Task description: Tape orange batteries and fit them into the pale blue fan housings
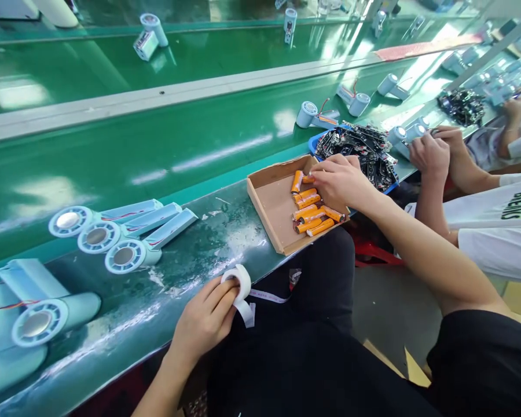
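Observation:
My left hand [208, 315] is closed on a roll of white tape [242, 284], with fingers through its core and a loose end hanging down. My right hand [341, 180] reaches over the right side of a shallow cardboard tray [264, 214]. Its fingers are bent together at an orange battery [307, 179], partly hidden by the fingertips. Several more orange batteries [308, 215] with white bits on them lie in the right half of the tray.
Light-blue fan housings [125, 255] with handles lie along the bench at left. Behind the tray, a blue basket [315, 143] is heaped with circuit boards [360, 150]. Past it runs a green conveyor belt [178, 133]. A co-worker's hands [432, 153] work on housings at right.

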{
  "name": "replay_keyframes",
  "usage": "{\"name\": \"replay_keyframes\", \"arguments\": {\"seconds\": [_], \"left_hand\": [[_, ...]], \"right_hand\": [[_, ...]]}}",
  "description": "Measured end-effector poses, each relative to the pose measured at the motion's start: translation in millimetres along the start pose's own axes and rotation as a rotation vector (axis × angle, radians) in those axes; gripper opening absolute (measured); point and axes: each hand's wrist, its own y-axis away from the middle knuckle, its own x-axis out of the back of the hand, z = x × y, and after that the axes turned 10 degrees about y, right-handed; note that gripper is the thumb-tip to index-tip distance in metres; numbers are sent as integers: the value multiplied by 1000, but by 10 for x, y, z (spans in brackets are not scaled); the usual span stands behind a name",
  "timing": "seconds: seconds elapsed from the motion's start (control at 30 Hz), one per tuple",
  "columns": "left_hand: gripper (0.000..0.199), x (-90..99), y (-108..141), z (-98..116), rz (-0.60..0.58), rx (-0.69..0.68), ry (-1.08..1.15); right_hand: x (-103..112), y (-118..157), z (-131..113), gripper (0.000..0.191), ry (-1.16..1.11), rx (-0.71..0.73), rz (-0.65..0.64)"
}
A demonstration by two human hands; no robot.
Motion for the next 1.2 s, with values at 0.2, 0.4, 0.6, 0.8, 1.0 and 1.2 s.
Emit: {"name": "replay_keyframes", "arguments": {"seconds": [0.2, 0.4, 0.6, 0.8, 1.0, 1.2], "left_hand": [[29, 26, 11, -8, 28, -23, 5], [33, -1, -58, 193, 52, -66, 112], [26, -40, -260, 454, -59, -170, 179], [17, 19, -399, 585, -157, -247, 153], [21, -8, -474, 711, -248, -133, 169], [20, 50, -560, 776, -278, -149, 53]], "right_hand": [[279, 321, -478, 24, -1084, -408, 285], [317, 976, -1562, 37, -1901, -601, 50], [36, 1472, -1858, 30, -1903, -513, -85], [131, 1610, -1733, 43, -1593, -409, -129], [50, 1637, -1813, 67, -1501, -356, -318], [-162, 1634, -1849, 68, -1485, -307, -264]]}}
